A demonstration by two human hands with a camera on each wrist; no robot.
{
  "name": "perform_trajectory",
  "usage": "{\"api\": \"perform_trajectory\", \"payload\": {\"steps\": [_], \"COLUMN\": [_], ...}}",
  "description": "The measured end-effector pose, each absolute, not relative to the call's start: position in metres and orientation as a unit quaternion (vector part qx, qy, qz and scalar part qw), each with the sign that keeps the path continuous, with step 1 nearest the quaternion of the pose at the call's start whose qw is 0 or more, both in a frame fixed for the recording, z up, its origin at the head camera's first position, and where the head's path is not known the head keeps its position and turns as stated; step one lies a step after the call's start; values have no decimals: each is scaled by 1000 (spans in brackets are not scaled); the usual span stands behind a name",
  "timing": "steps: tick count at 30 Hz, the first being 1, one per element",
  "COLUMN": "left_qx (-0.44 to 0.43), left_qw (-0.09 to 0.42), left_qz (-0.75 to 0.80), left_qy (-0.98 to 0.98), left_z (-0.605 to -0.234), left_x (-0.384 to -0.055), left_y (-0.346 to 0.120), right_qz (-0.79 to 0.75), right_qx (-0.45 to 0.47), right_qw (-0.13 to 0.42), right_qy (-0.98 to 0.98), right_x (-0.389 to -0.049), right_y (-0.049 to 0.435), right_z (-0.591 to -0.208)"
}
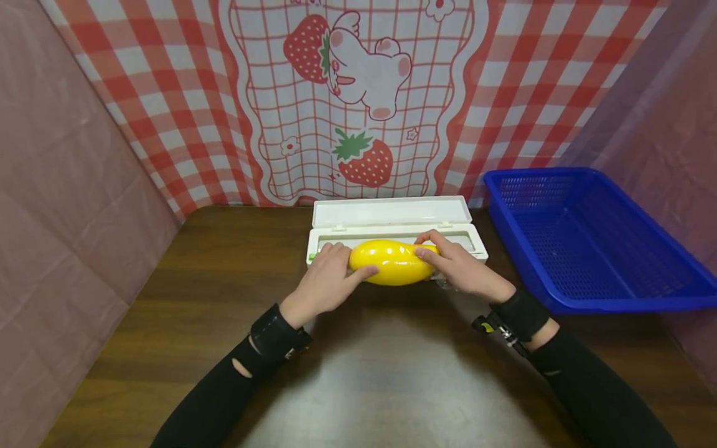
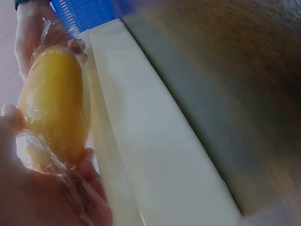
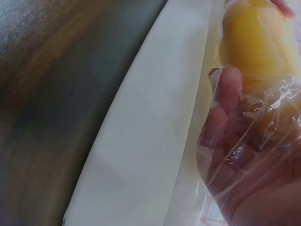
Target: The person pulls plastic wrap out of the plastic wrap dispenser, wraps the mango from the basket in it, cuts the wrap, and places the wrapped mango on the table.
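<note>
A glossy yellow oval fruit (image 1: 392, 262), perhaps a mango, is held between both hands over the front of a white cling film dispenser (image 1: 480, 249). Clear cling film (image 3: 277, 101) covers it, creased and bunched at the ends in the wrist views. My left hand (image 1: 327, 280) grips the left end, its thumb lying along the near side. At the right end, my right hand (image 1: 462, 264) grips the narrower tip, thumb on top. Film also lies over the fingers of both hands in the wrist views. The dispenser's lid (image 1: 392, 212) stands raised at the back.
To the right stands a blue plastic basket (image 1: 551, 302) with perforated sides. A green piece (image 1: 312, 256) shows at the dispenser's left end. The brown wooden table (image 1: 224, 280) meets a red-checked cloth (image 1: 185, 93) at the back.
</note>
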State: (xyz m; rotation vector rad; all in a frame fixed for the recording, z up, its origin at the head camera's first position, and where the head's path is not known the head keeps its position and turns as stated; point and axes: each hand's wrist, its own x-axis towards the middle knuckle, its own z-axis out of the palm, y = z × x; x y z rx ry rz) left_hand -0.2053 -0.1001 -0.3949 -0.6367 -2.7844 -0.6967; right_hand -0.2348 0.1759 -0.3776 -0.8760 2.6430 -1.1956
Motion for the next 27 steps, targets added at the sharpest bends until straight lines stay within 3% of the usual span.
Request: {"api": "perform_trajectory", "payload": {"steps": [5,15,27], "left_qx": [-212,-206,-230], "left_qw": [107,172,194], "left_qz": [-234,-158,-79], "left_qy": [-943,-950,-950], "left_z": [-397,-404,-413], "left_x": [-207,-193,-182], "left_y": [-99,-96,-98], "right_qz": [-407,-374,-347], "right_qx": [-275,-268,-303], "right_qw": [55,38,23], "right_qy": [869,887,887], "right_x": [-234,-226,-217], "right_y": [175,174,176], "right_z": [-378,-382,-398]}}
